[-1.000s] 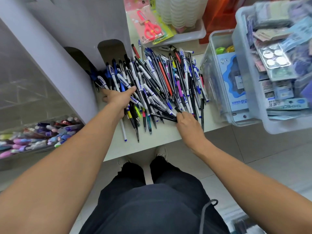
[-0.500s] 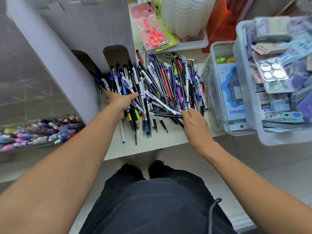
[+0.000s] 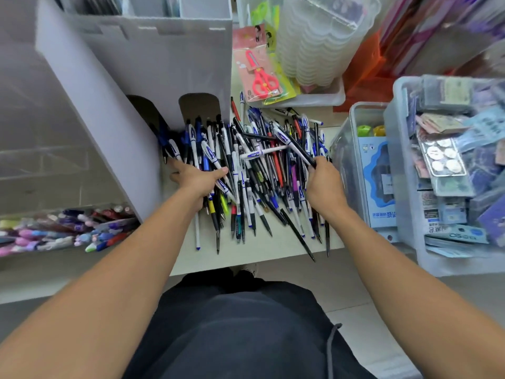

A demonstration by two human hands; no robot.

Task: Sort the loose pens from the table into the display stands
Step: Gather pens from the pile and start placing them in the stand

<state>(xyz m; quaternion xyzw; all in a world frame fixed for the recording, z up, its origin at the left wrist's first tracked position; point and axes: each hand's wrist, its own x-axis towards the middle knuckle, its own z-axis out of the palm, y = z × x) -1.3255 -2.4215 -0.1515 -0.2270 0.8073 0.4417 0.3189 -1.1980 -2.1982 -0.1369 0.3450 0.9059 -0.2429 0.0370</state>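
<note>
A big heap of loose pens point(image 3: 254, 181), mostly white-and-blue and black, covers the pale table point(image 3: 246, 255). My left hand point(image 3: 195, 177) lies on the heap's left side, fingers curled round a bundle of white-and-blue pens. My right hand point(image 3: 323, 181) is raised over the heap's right side and grips a few black pens point(image 3: 296, 147) that slant up to the left; a white-and-blue pen lies crosswise against them. A tall grey display stand point(image 3: 153, 67) with two arched slots rises at the back left.
A clear tray of coloured pens point(image 3: 62, 231) sits low at the left. Packaged red scissors point(image 3: 262, 77) and stacked clear tubs point(image 3: 314, 42) stand at the back. Clear bins point(image 3: 352, 160) of stationery crowd the right edge. My dark trousers fill the foreground.
My right hand has closed on a few black pens and lifted them up off the heap's front. My left hand has stayed on the left bundle. The camera has tilted down.
</note>
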